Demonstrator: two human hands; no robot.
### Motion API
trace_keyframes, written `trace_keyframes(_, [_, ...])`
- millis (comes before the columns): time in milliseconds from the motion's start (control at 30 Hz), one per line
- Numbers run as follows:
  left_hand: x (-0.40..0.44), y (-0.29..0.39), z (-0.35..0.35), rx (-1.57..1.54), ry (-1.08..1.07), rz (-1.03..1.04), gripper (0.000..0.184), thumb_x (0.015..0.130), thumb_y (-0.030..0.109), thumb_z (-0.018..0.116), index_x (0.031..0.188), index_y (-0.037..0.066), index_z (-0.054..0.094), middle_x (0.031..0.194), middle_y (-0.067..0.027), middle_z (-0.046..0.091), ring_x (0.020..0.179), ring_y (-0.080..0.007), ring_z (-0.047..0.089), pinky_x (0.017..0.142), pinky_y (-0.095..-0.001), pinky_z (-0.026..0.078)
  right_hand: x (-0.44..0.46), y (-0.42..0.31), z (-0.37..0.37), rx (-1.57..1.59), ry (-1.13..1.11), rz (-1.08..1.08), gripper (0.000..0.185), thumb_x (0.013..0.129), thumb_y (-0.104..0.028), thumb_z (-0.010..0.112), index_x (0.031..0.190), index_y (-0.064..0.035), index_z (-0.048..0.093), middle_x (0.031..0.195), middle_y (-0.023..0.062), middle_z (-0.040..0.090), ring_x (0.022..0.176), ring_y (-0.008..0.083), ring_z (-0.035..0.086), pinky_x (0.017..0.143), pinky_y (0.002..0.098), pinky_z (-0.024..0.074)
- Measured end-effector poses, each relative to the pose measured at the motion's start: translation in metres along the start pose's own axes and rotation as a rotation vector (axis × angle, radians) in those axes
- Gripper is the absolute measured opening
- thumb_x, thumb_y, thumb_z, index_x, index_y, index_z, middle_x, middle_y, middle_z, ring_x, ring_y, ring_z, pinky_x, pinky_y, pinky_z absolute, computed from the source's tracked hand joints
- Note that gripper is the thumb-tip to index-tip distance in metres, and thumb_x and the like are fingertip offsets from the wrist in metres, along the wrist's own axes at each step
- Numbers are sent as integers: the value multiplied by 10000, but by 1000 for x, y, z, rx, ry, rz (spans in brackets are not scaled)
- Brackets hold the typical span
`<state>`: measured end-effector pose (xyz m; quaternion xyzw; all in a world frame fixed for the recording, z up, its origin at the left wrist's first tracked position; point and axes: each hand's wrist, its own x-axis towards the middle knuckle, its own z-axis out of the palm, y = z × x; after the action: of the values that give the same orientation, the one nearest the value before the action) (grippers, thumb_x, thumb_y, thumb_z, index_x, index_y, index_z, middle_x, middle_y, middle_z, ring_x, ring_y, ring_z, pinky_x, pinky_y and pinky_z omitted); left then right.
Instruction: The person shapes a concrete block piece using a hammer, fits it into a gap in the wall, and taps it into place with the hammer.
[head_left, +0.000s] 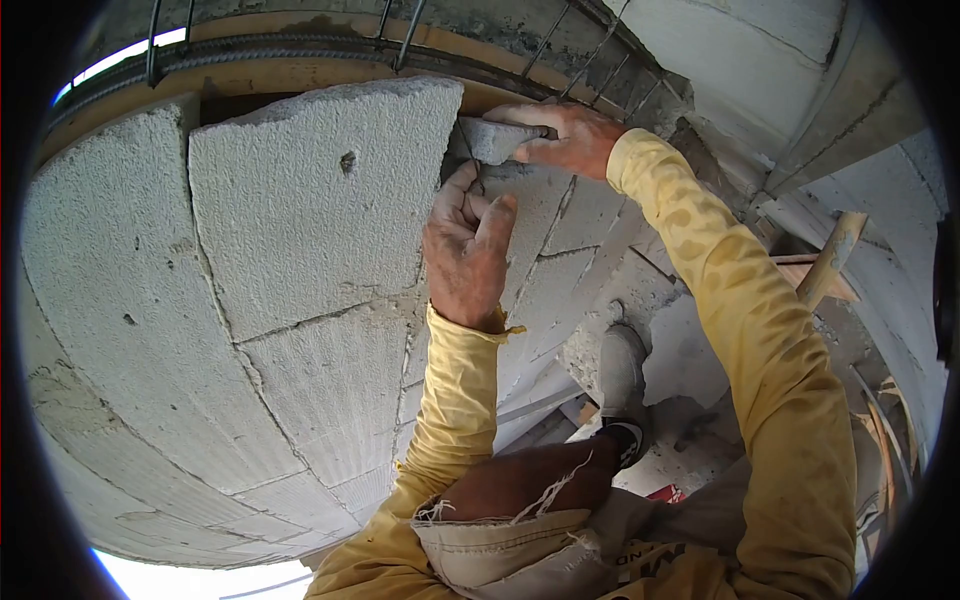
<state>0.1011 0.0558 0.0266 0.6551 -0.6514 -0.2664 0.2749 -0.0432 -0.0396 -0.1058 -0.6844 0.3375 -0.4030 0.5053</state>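
Observation:
My right hand is closed around a small wedge of grey-white block, thumb below and fingers over its top. The wedge sits at the wall's top, just right of a large pale block with a ragged upper edge and a small hole. Below the wedge, my left hand has its fingers curled and raised to the gap beside that large block. A thin dark line like a wire runs down to those fingertips; whether they pinch it is unclear.
Steel reinforcing bars and a curved wooden strip run along the wall's top. Jointed blocks form the curved wall. A wooden offcut leans at right. My leg and shoe are below, on the rubble-strewn side.

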Motion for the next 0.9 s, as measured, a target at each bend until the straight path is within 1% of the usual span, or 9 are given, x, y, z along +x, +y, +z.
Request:
trace_keyframes(167, [1,-1,0,11,-2,0,573,878,150,678,1308,-172,479,684,44,498,577,-30,419,521,-178,329,-1,-7,17,-34,75,27,769,865,-558,632,1497,-166,433,1478,196,479,1347,365,474,1135,442,367])
trace_keyframes(200, [1,-1,-2,26,-9,5,571,879,149,678,1308,-171,480,684,44,496,577,-31,419,521,-179,328,1,-9,18,16,68,40,797,840,-535,667,1489,-133,437,1462,201,496,1339,356,484,1126,439,377])
trace_keyframes(300, [-1,-1,-1,2,2,3,540,881,133,676,1298,-158,494,685,47,491,585,-29,415,529,-179,326,1,-7,18,40,108,15,811,824,-508,699,1481,-107,445,1441,206,517,1337,358,485,1125,435,377])
trace_keyframes(400, [-1,-5,1,-48,17,21,488,882,101,670,1279,-137,516,686,52,485,596,-28,409,544,-178,324,0,-10,9,47,63,64,724,825,-436,695,1473,-204,471,1471,166,503,1336,349,492,1141,420,372])
trace_keyframes(500, [-2,-9,2,-49,30,51,441,882,71,663,1259,-118,535,685,55,480,603,-28,401,556,-179,325,4,-4,12,69,90,47,726,809,-429,695,1462,-188,490,1464,169,511,1328,346,501,1134,413,379])
trace_keyframes(600, [-2,-8,1,-19,28,69,421,883,61,657,1250,-111,544,683,55,476,602,-29,393,556,-182,324,3,-6,5,151,31,38,737,801,-432,703,1460,-174,497,1461,157,518,1327,334,505,1137,406,371])
trace_keyframes(700, [-2,-6,2,-37,32,49,412,884,60,655,1247,-106,551,680,57,474,598,-28,387,553,-185,323,9,0,4,219,-8,-55,720,808,-426,698,1456,-177,505,1459,150,522,1326,332,507,1138,406,368])
trace_keyframes(800, [-3,-5,1,-60,23,40,409,884,59,653,1249,-100,557,676,59,469,592,-27,383,548,-186,319,8,10,7,378,-24,-36,685,822,-435,682,1448,-212,517,1464,143,517,1334,337,498,1142,412,360])
trace_keyframes(900, [-3,-4,1,-59,17,45,413,885,62,653,1255,-97,558,671,62,464,586,-26,381,544,-186,317,13,15,6,243,-30,-23,676,834,-445,667,1457,-242,502,1477,148,500,1348,340,480,1141,417,358])
